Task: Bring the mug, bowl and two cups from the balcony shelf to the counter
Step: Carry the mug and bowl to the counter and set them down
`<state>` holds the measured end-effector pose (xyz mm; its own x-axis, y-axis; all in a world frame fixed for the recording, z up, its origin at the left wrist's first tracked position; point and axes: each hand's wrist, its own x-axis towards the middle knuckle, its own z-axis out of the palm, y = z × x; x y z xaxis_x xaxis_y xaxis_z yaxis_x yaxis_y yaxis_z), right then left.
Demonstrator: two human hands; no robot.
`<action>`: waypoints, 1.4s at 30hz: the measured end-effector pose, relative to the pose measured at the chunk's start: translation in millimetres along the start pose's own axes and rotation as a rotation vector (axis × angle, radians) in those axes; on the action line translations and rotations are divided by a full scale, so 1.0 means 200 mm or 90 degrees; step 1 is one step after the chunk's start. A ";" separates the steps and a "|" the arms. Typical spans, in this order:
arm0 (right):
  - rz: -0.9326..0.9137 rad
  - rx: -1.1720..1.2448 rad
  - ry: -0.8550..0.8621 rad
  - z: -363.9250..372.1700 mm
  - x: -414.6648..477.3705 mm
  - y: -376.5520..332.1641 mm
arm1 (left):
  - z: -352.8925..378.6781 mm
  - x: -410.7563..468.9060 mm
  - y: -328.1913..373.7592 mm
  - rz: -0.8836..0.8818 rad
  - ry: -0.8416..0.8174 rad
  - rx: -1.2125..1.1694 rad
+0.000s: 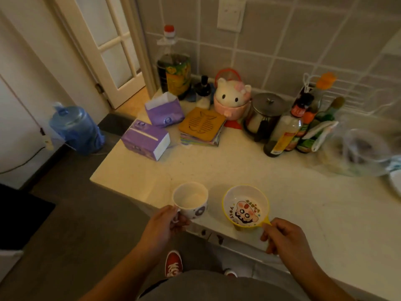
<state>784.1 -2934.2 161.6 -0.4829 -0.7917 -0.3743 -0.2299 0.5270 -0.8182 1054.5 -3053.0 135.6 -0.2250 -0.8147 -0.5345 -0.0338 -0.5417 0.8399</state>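
A white mug [191,199] with a dark pattern on its side is at the front edge of the pale counter [249,168]. My left hand [161,224] grips its handle. To its right is a yellow-rimmed bowl [245,206] with a cartoon face printed inside. My right hand [284,234] pinches the bowl's small yellow handle. Both vessels are upright and look empty. Whether they rest on the counter or hover just above it I cannot tell. No cups are in view.
Two purple tissue packs [147,139] lie at the counter's left end. Behind are a stack of coasters [201,127], a cat-shaped pot [232,98], a large dark bottle [173,70], a lidded jar [263,114] and sauce bottles [288,131]. A plastic bag [358,153] sits right. A blue water jug [76,129] stands on the floor.
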 end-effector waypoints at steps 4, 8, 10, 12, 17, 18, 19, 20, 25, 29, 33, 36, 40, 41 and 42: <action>0.031 0.030 0.065 0.10 0.01 -0.09 | -0.07 0.20 0.10 0.037 -0.057 0.154; 0.047 0.025 0.122 0.18 0.00 -0.14 | -0.08 0.35 0.17 0.039 -0.079 0.170; 0.064 0.034 0.145 0.20 0.00 -0.16 | -0.07 0.41 0.19 0.040 -0.089 0.168; 0.075 0.040 0.169 0.22 0.00 -0.16 | -0.06 0.47 0.19 0.047 -0.102 0.177; 0.094 0.064 0.218 0.23 -0.02 -0.15 | -0.04 0.60 0.20 0.060 -0.129 0.180; 0.100 0.069 0.224 0.24 -0.02 -0.15 | -0.04 0.62 0.20 0.062 -0.135 0.186; 0.105 0.072 0.229 0.24 -0.01 -0.15 | -0.03 0.64 0.20 0.061 -0.140 0.189; 0.109 0.072 0.232 0.24 -0.01 -0.15 | -0.02 0.65 0.20 0.060 -0.143 0.190; 0.114 0.064 0.245 0.24 0.01 -0.15 | 0.01 0.71 0.21 0.038 -0.158 0.186; 0.116 0.062 0.244 0.23 0.01 -0.15 | 0.02 0.76 0.21 0.022 -0.154 0.196; 0.111 0.059 0.243 0.21 0.02 -0.14 | 0.05 0.79 0.22 0.040 -0.123 0.227; 0.106 0.055 0.243 0.18 0.03 -0.14 | 0.08 0.80 0.22 0.080 -0.080 0.280; 0.104 0.052 0.239 0.16 0.05 -0.13 | 0.10 0.81 0.23 0.145 -0.042 0.351; 0.102 0.053 0.239 0.16 0.06 -0.13 | 0.11 0.81 0.23 0.157 -0.039 0.373; 0.100 0.054 0.239 0.15 0.07 -0.12 | 0.11 0.81 0.23 0.169 -0.035 0.392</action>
<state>808.6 -2967.1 163.4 -0.7850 -0.5279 -0.3243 -0.0666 0.5922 -0.8030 995.3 -3204.9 89.5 -0.3514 -0.8831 -0.3108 -0.5161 -0.0942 0.8513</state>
